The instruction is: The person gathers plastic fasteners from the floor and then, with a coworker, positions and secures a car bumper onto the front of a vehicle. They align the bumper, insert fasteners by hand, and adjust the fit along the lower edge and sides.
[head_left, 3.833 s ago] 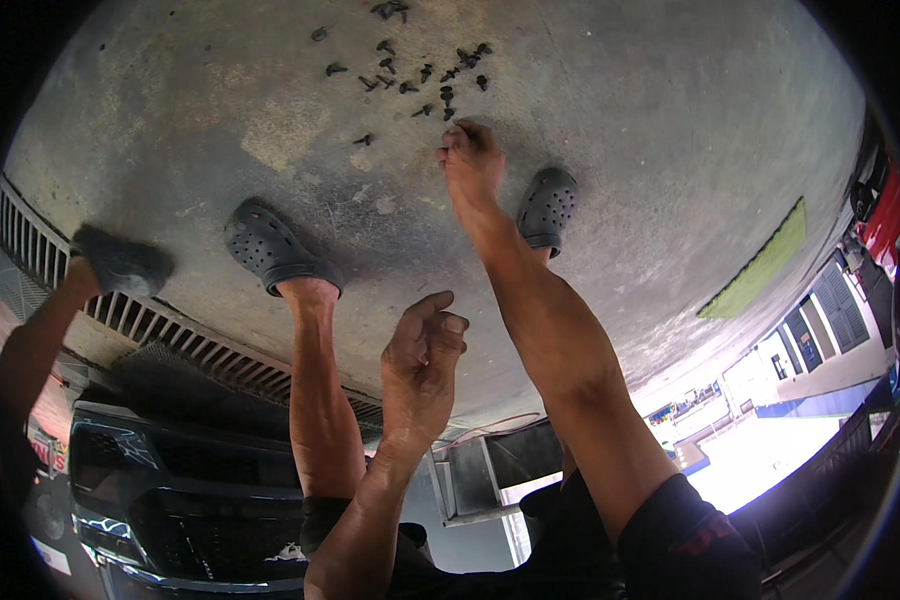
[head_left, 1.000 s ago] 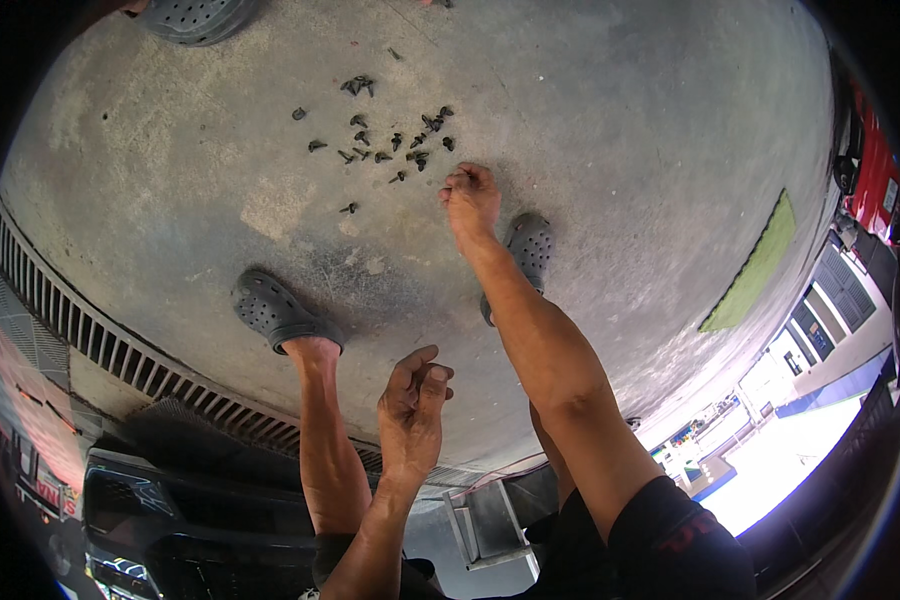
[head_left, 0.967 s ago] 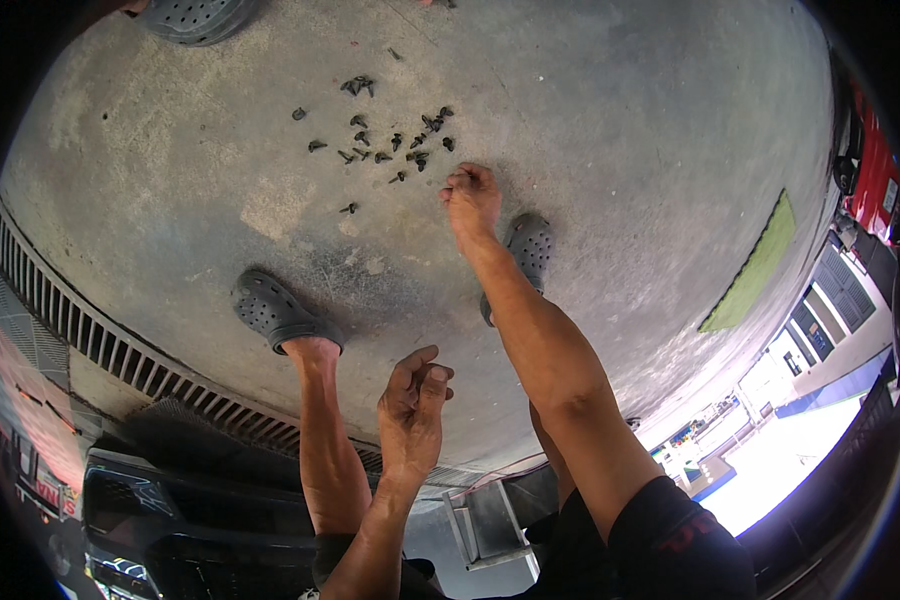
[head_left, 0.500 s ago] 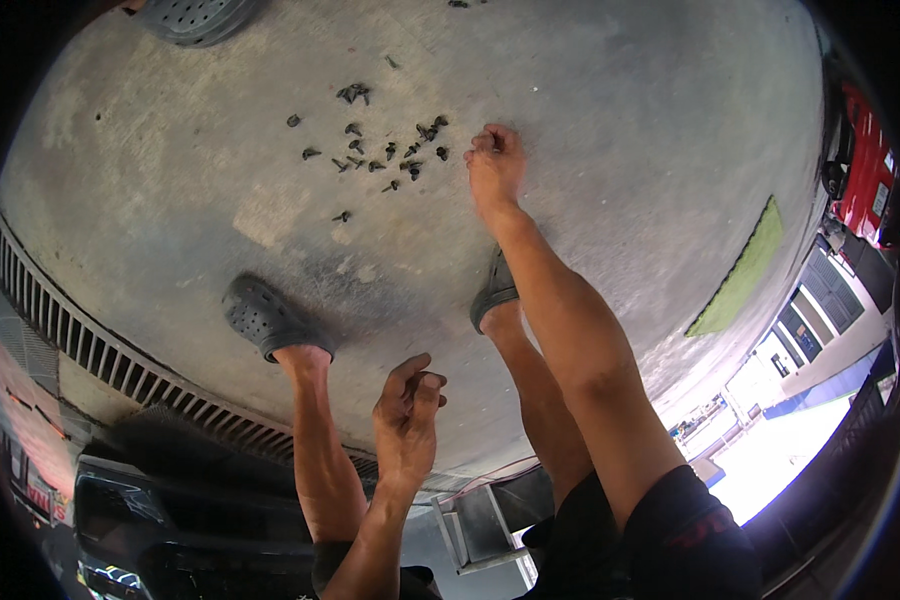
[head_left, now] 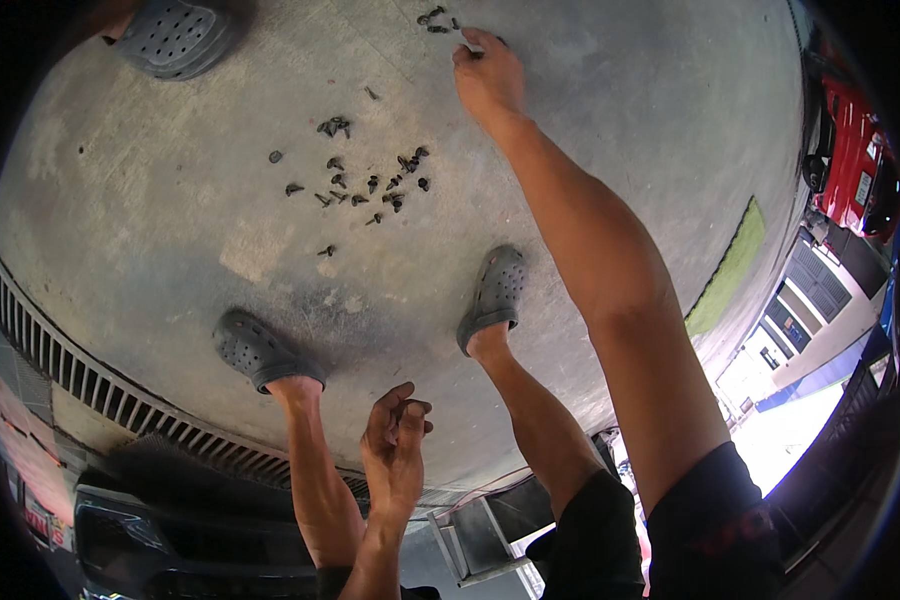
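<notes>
**Reaching past a scatter of black fasteners (head_left: 359, 200) with the right hand (head_left: 492, 80)**

In the head view, has the right arm stretched forward, with the right hand low over the floor (head_left: 170, 220), beyond the scatter and to its right, just beside a smaller group of fasteners (head_left: 437, 29). Bends the right fingers inward, tips close to the thumb; shows a dark spot there, perhaps a fastener in the pinch, but too small and part-hidden to tell. Holds the left hand (head_left: 398, 430) well back on the near side of the scatter, fingers half curled with the thumb near them; cannot tell whether anything lies inside the curl.

Includes a lone fastener (head_left: 326, 250) on the near side of the scatter and a round dark piece (head_left: 275, 157) to its left. Wears grey clogs (head_left: 500, 283), planted nearer than the scatter. Shows another person's clog (head_left: 175, 40) beyond it at far left, a drain grating (head_left: 120, 375) to its near left, and green matting (head_left: 730, 265) and a red vehicle (head_left: 850, 160) well off to its right.
</notes>
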{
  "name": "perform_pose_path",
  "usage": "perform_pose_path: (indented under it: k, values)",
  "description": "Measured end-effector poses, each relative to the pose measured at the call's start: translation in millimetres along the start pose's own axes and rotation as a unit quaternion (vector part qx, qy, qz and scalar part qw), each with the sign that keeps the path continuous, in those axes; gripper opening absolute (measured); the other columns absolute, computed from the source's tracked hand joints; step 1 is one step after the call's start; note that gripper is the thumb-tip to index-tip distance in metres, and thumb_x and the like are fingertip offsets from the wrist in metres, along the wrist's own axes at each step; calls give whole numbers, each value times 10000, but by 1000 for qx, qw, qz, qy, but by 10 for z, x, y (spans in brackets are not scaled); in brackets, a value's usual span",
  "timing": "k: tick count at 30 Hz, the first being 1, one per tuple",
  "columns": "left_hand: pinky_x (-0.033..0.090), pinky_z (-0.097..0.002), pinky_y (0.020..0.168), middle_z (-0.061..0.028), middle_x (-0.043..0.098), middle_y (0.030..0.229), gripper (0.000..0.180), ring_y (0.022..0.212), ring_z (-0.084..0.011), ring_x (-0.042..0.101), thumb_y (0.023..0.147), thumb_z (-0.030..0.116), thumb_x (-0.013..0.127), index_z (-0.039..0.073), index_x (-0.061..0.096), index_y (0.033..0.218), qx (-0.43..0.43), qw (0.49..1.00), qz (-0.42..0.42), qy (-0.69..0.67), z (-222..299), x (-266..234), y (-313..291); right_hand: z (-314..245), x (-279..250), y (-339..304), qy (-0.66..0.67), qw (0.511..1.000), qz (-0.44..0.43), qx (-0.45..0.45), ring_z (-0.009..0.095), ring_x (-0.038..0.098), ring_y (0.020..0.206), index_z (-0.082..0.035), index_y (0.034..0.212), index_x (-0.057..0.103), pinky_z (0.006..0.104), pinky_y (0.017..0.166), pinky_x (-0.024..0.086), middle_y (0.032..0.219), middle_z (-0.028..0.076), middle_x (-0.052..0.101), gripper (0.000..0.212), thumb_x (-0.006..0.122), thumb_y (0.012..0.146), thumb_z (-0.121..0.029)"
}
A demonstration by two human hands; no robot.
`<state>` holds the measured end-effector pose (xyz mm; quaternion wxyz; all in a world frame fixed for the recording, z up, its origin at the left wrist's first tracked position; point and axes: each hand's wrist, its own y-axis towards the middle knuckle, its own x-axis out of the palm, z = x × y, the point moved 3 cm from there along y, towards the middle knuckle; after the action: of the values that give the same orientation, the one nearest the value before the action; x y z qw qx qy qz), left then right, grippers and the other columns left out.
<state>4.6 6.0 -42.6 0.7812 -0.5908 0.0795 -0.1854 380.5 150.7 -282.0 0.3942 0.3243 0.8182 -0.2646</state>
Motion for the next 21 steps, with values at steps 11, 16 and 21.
perform_pose_path:
  k: [11,16,21]
  values:
    - [535,-298,824,-94,683,1011,469,964,-144,636,1012,328,673,-37,590,1294,-29,998,15,-57,2,2,44,-128,204,362,-35,998,-28,34,311,648,1205,-103,1317,661,400,1015,520,1293,130,685,435,729,902,-215]
    - [524,-295,806,-94,688,1018,479,885,-134,627,1000,347,689,-15,598,1299,-27,998,17,-54,28,17,61,-135,256,352,-18,998,-36,-55,295,681,1108,-99,1210,721,390,961,546,1182,110,696,331,753,900,-208]
    - [523,-298,801,-97,693,1011,493,848,-134,629,992,366,696,-4,602,1305,-27,999,24,-37,56,29,54,-58,321,367,-91,975,-1,-204,336,685,978,-78,1099,739,418,865,562,1065,141,667,219,736,901,-171]
